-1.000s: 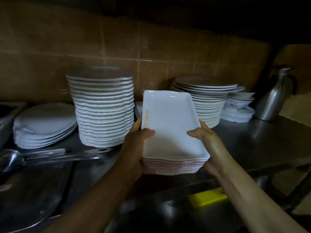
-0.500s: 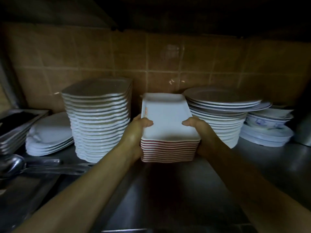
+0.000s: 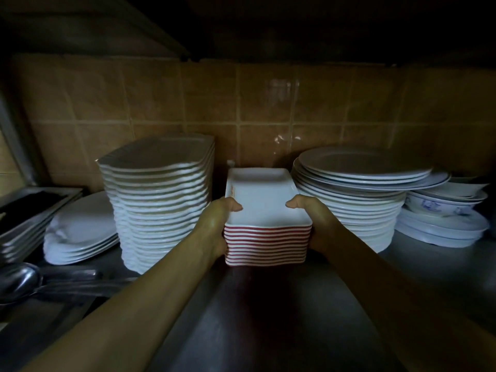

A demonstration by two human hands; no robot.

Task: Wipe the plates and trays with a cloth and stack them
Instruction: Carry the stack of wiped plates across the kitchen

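between a tall stack of wavy plates (image 3: 158,208) and a stack of round plates (image 3: 357,194), on the steel table (image 3: 268,304), both hands, left hand (image 3: 214,226) and right hand (image 3: 319,224), grip the red-edged tray stack (image 3: 267,229), thumbs hooked over its top.

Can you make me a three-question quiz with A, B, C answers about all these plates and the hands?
1. Where is the stack of rectangular white trays with red undersides?
A. between two taller plate stacks
B. on the floor
C. inside a sink

2. What colour are the wall tiles?
A. blue
B. brown
C. green

3. What are the left hand and right hand doing?
A. waving
B. resting flat
C. gripping the tray stack

Answers: 1 A, wavy-edged white plates stand left, round white plates right. 2 B, tiles look brown. 3 C, thumbs hook over the top tray.
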